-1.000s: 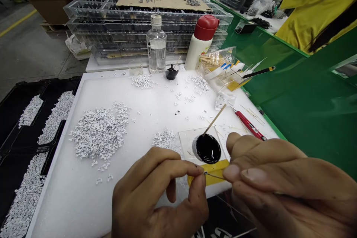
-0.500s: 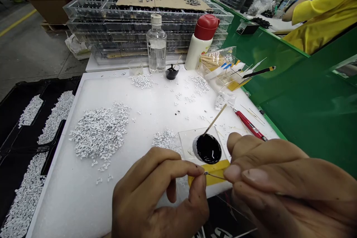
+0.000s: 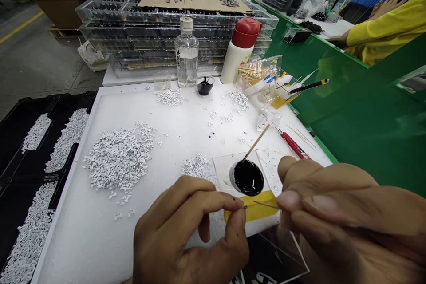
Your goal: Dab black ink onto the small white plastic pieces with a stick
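Observation:
My left hand [image 3: 189,235] pinches a tiny part [image 3: 245,207] between thumb and forefinger near the front edge of the white board [image 3: 100,239]. My right hand [image 3: 346,222] pinches a thin wooden stick [image 3: 265,204] whose tip points at the part, a small gap away. Just behind them a round pool of black paint [image 3: 248,178] lies on a clear plate [image 3: 226,171] with a yellow strip [image 3: 256,209]; a wooden stick [image 3: 256,143] rests in the paint. A big heap of small white parts [image 3: 116,159] lies to the left, a smaller heap [image 3: 198,165] by the plate.
A clear bottle [image 3: 187,53], a white flask with a red cap [image 3: 240,49], a small black dish [image 3: 205,85] and a bag of sticks [image 3: 259,71] stand at the back. Stacked clear trays [image 3: 133,31] lie behind. A red knife [image 3: 294,145] lies right. A person in yellow [image 3: 389,26] works beyond the green bench.
My right hand has drawn the thin stick a little to the right, off the tiny part. The person in yellow has leaned further away to the right.

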`<action>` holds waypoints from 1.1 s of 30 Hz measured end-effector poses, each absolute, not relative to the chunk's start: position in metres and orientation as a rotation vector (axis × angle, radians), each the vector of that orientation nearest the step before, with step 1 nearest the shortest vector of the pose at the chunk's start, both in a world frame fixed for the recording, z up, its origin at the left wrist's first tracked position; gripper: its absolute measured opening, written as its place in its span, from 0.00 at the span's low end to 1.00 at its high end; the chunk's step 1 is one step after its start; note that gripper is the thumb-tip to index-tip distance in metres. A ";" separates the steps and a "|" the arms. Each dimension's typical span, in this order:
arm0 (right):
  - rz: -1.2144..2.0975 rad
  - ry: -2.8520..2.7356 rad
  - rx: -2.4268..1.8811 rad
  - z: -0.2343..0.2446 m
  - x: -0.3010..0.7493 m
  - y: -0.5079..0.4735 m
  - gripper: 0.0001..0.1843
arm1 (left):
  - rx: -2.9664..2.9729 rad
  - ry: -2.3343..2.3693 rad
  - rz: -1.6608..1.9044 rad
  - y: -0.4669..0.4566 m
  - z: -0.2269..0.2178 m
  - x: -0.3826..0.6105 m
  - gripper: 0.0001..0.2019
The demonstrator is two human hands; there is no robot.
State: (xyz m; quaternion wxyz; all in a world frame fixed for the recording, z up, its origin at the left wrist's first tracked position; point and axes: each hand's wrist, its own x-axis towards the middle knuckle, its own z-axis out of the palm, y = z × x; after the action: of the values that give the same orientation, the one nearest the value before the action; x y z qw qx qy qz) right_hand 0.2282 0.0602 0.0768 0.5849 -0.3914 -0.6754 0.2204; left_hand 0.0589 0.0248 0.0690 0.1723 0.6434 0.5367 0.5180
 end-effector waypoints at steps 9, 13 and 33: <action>0.532 -1.703 -0.711 0.085 0.231 0.077 0.15 | 1.821 1.553 1.470 0.024 0.071 0.062 0.08; 0.547 -1.638 -0.833 0.083 0.229 0.070 0.13 | 1.818 1.543 1.473 0.023 0.071 0.061 0.08; 0.517 -1.672 -0.813 0.081 0.231 0.061 0.11 | 1.826 1.510 1.455 0.024 0.070 0.059 0.09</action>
State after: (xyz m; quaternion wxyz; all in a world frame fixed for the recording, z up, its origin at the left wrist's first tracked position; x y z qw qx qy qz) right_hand 0.2311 0.0614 0.0810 0.5697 -0.3462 -0.7121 0.2202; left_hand 0.0591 0.0245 0.0695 0.1799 0.6460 0.5342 0.5147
